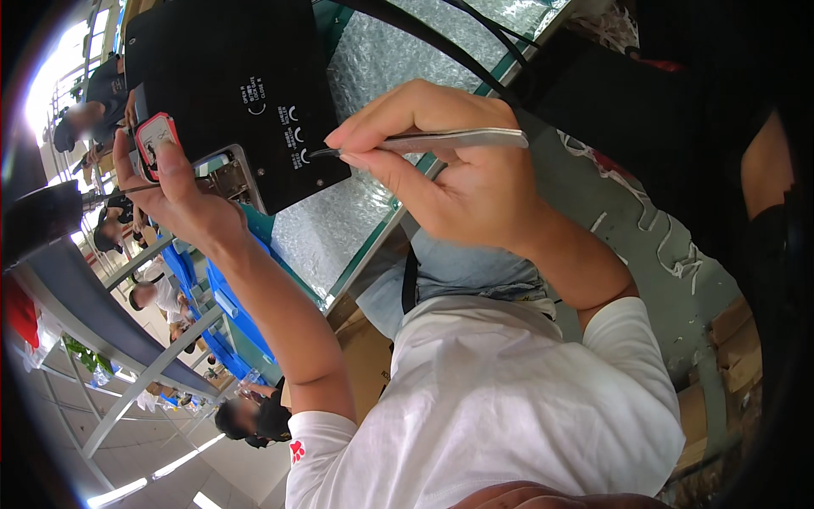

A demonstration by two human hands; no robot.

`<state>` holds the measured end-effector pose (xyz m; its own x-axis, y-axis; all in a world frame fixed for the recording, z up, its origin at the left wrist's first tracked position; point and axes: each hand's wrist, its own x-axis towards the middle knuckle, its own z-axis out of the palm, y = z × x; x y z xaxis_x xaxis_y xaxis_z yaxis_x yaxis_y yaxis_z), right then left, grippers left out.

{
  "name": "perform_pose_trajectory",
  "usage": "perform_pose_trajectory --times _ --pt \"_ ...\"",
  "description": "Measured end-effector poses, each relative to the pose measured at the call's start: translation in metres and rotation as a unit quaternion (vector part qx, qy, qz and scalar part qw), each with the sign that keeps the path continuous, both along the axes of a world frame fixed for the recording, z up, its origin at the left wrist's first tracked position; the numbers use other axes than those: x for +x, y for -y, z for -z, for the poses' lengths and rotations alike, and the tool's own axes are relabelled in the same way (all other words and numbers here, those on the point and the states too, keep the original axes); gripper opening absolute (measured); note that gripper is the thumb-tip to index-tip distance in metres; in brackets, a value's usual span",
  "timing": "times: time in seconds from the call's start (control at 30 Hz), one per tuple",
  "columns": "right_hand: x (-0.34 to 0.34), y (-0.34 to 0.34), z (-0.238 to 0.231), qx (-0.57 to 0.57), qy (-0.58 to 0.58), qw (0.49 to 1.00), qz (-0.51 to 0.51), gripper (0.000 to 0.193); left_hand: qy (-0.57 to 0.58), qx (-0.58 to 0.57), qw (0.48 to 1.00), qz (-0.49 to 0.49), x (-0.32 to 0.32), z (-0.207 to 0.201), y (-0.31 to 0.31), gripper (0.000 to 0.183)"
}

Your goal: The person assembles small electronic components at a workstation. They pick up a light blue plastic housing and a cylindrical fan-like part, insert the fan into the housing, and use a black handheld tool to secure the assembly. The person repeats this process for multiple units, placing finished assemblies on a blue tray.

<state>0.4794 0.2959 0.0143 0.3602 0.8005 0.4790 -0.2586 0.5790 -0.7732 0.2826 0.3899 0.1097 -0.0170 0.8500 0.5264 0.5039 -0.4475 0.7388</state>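
Note:
My right hand [458,182] pinches a pair of metal tweezers [462,138] between thumb and fingers. Their dark tip reaches the face of a flat black panel [212,59], beside curved white marks; whether it touches, I cannot tell. Along the panel's near left side, my left hand [191,199] closes its thumb on a small pale piece with a red rim [158,140], which bears dark marks or bits. Close to that hand, a cutout [225,176] in the panel shows metal parts inside. The left fingers behind the small piece are partly hidden.
Bubble wrap [373,72] covers the green-edged table under the panel. Black cables [407,19] cross at the top. A dark cylinder [42,219] with a thin rod juts in from the left. Co-workers and blue trays [233,305] stand beyond; cardboard [733,331] lies at right.

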Motion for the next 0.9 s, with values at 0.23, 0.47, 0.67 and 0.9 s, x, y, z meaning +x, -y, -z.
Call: perform_pose_trajectory --times 0.23,0.47,0.67,0.9 --pt "0.006 -0.004 0.007 0.033 0.029 0.999 -0.022 0.016 -0.002 0.001 1.0 -0.004 0.004 0.0 0.002 0.067" --pt "0.014 -0.006 0.01 0.053 0.045 0.996 -0.063 0.017 -0.026 0.006 1.0 -0.001 0.002 0.0 -0.001 0.068" --pt "0.022 -0.006 0.01 0.055 0.063 0.992 -0.095 0.01 -0.036 0.013 0.999 0.006 0.003 0.0 0.001 0.069" --pt "0.007 -0.003 0.012 0.017 0.025 0.999 -0.04 0.009 -0.035 0.011 0.999 0.009 0.005 0.0 0.002 0.068"
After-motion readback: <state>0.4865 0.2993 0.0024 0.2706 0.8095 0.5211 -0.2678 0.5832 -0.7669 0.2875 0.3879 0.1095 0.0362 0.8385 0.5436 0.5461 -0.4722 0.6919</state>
